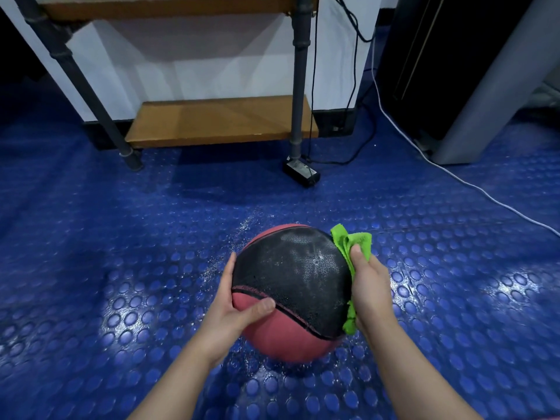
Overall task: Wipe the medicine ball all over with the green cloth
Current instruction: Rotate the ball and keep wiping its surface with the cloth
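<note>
Low at 6 o'clock in the view: medicine ball (291, 286), black panel up, red panels at its near and far edges. Whether it rests on the blue studded floor (121, 237) or hangs just over it, cannot tell.

Left hand (233, 310) grips the ball at its 8 o'clock, thumb laid across the red panel, fingers wrapped round the left flank.

Right hand (369, 286) clasps the green cloth (354, 244) against the ball's 3 o'clock edge, thumb on top of the fabric. Cloth bunches up past the ball's rim at 1 o'clock; a tail shows below the palm at 4 o'clock.

Pale specks and wet sheen on the floor around the ball.

Open floor at 9 o'clock and at 3 o'clock of the ball. At 12 o'clock, well apart: wooden shelf (218, 119) on dark pipe legs, black power brick (301, 172) beside the right leg. White cable (454, 174) crosses the floor from 1 to 3 o'clock. Grey machine base (460, 137) stands at 2 o'clock.
</note>
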Demonstrator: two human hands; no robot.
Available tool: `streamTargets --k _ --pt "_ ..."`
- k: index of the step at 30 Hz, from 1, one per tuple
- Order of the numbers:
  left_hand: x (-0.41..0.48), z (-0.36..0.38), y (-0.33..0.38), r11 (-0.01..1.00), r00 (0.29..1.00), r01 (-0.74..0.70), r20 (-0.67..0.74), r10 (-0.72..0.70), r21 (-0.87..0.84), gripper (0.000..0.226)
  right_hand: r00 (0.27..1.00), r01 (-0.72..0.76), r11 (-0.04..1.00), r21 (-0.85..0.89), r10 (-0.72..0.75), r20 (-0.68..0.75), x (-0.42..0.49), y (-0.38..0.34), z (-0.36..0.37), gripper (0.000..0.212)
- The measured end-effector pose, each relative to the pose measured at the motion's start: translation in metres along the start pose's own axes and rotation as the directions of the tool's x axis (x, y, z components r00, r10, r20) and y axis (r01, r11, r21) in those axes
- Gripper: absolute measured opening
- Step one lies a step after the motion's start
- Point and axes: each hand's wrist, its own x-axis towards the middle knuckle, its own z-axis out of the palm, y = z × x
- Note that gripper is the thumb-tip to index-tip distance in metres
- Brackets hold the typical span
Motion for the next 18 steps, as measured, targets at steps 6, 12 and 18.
streamTargets --k 6,12,18 --pt "-0.012 -0.003 0.007 0.942 0.999 -0.049 0.036 0.039 0.332 0.14 0.997 0.068 0.996 -0.049 -0.067 0.026 -0.005 0.0 -0.002 0.037" --pt "-0.018 0.027 0.029 0.626 0.978 -0.158 0.033 0.207 0.764 0.153 0.995 0.06 0.998 -0.011 -0.059 0.081 -0.015 -0.007 -0.011 0.039" --pt "-0.011 0.028 0.024 0.621 0.972 -0.149 -0.002 0.235 0.77 0.163 0.697 0.717 0.527 -0.456 -0.532 0.481 -0.052 -0.013 0.006 0.043"
